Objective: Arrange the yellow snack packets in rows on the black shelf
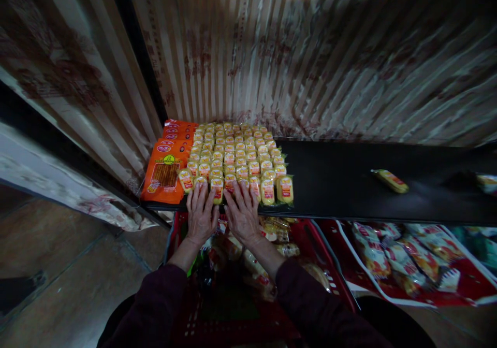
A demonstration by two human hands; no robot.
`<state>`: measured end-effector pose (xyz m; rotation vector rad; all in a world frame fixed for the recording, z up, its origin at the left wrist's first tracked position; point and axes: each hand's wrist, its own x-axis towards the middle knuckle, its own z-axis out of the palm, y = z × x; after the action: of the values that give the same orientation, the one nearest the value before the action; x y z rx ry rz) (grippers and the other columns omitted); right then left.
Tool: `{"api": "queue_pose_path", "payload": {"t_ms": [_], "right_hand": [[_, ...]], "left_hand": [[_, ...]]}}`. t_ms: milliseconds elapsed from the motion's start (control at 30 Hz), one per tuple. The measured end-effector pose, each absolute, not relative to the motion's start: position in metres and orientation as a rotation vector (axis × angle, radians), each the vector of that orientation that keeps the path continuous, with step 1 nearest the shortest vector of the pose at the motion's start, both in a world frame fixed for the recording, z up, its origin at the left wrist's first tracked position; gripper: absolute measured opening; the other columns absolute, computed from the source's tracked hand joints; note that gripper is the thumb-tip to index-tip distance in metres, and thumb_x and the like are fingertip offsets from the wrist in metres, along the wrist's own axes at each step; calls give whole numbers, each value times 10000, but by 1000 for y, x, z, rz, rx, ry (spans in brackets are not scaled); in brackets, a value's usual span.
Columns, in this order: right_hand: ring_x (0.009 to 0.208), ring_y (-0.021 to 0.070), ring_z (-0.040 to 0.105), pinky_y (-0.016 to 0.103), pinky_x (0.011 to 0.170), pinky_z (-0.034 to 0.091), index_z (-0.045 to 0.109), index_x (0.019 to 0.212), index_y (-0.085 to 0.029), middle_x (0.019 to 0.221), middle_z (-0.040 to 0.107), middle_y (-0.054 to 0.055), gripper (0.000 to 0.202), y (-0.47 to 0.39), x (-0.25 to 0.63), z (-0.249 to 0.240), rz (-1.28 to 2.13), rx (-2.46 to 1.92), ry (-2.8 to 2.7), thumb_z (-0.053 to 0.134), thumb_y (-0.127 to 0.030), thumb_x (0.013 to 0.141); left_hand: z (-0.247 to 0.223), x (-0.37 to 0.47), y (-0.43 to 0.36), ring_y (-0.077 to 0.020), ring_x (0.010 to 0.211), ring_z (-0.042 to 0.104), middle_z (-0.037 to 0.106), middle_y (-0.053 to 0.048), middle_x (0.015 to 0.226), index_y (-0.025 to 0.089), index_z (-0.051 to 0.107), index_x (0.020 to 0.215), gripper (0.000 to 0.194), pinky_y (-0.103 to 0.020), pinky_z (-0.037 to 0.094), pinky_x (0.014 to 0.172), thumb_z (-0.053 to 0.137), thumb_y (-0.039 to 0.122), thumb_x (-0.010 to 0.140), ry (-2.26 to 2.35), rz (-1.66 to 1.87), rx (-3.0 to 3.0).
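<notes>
Many small yellow wrapped cakes (pixel 240 154) with red and white labels stand in tight rows on a black shelf (pixel 330 182). My left hand (pixel 202 216) rests its fingertips on the front row, near its left end, with the fingers extended and slightly apart. Close beside it, my right hand (pixel 244 213) touches the front cakes near the middle, fingers also spread. Neither hand is wrapped round a cake. Orange snack packets (pixel 165 172) lie at the shelf's left end, against the rows. A single wrapped cake (pixel 392 180) lies apart on the right of the shelf.
Below my forearms is a red basket (pixel 330 265) holding assorted packaged snacks. Another red container (pixel 471 286) with white-and-red bags sits to the right. A dark metal post (pixel 135 42) rises at the shelf's left, and striped sheeting (pixel 310 68) hangs behind.
</notes>
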<state>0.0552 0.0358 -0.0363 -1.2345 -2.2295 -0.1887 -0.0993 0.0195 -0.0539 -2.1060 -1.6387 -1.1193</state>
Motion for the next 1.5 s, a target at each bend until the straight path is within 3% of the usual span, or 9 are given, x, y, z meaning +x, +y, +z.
{"api": "queue_pose_path", "payload": {"t_ms": [967, 1100, 1233, 1367, 1500], "right_hand": [[1429, 248, 196, 517, 1116, 220, 386, 1395, -197, 1487, 360, 134, 484, 14, 66, -40, -187, -1195, -2236, 446, -213, 915], [1427, 249, 203, 523, 1120, 234, 404, 1380, -183, 1492, 350, 135, 483, -4, 70, -41, -149, -1171, -2254, 442, -167, 899], [1423, 246, 215, 523, 1104, 289, 432, 1358, -168, 1472, 387, 133, 491, -31, 77, -51, -73, -1143, -2287, 430, -129, 869], [1371, 248, 332, 475, 1069, 375, 518, 1283, -120, 1397, 483, 150, 482, -59, 91, -69, 10, -1256, -2296, 436, -82, 810], [1224, 226, 513, 406, 1020, 442, 620, 1161, -122, 1263, 600, 153, 413, -81, 116, -77, 138, -1448, -2311, 471, -61, 781]], "left_hand": [[-48, -102, 11, -325, 1424, 168, 360, -208, 1463, 143, 311, 1430, 697, -552, 190, 1115, 570, 355, 818, -1601, -1114, -2142], [-48, -99, 2, -318, 1421, 186, 394, -195, 1445, 145, 316, 1428, 660, -546, 242, 1103, 553, 278, 826, -1542, -1159, -2182], [-54, -85, -18, -263, 1390, 293, 517, -143, 1357, 174, 449, 1335, 502, -484, 368, 1059, 466, 132, 835, -1445, -1235, -2310], [-64, -59, -47, -225, 1366, 343, 561, -129, 1307, 139, 580, 1179, 403, -418, 426, 1046, 413, 58, 821, -1493, -1208, -2492], [-75, -27, -88, -246, 1365, 344, 515, -141, 1355, 130, 630, 1109, 378, -445, 404, 1072, 445, 54, 788, -1838, -1011, -2583]]}}
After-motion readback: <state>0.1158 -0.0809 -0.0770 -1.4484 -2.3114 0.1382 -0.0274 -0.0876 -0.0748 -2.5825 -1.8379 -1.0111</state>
